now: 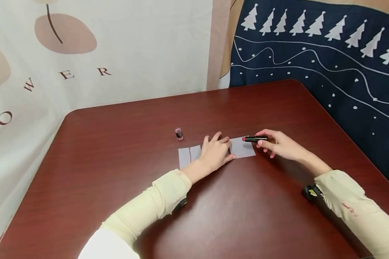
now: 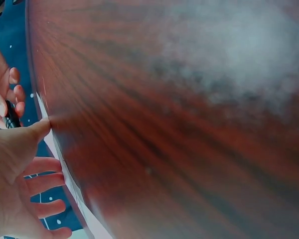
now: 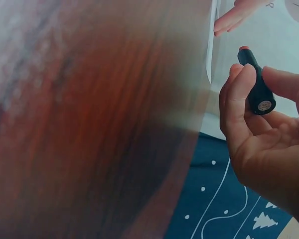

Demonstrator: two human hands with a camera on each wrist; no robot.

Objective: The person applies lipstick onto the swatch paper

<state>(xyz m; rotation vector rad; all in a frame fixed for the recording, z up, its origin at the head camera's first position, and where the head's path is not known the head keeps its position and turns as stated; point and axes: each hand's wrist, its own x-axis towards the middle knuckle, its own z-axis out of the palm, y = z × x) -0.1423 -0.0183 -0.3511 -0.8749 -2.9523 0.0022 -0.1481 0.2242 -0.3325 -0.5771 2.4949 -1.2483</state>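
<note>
My right hand (image 1: 280,144) pinches a black lipstick (image 1: 256,139) between thumb and fingers, its red tip pointing left over a white sheet of paper (image 1: 241,149). In the right wrist view the round label on the base of the lipstick (image 3: 261,94) faces the camera. My left hand (image 1: 215,153) rests with fingers spread and straight across the paper, thumb and fingertips at the left edge of the blank part. Left of that hand, another part of white paper (image 1: 184,156) carries a dark red vertical line (image 1: 190,154); the hand hides what lies between the two parts.
A small see-through cylinder with a dark band (image 1: 179,133) stands on the brown wooden table (image 1: 133,136), beyond the paper. Behind the table hang a pale cloth (image 1: 149,46) and a dark blue cloth with white trees (image 1: 278,54).
</note>
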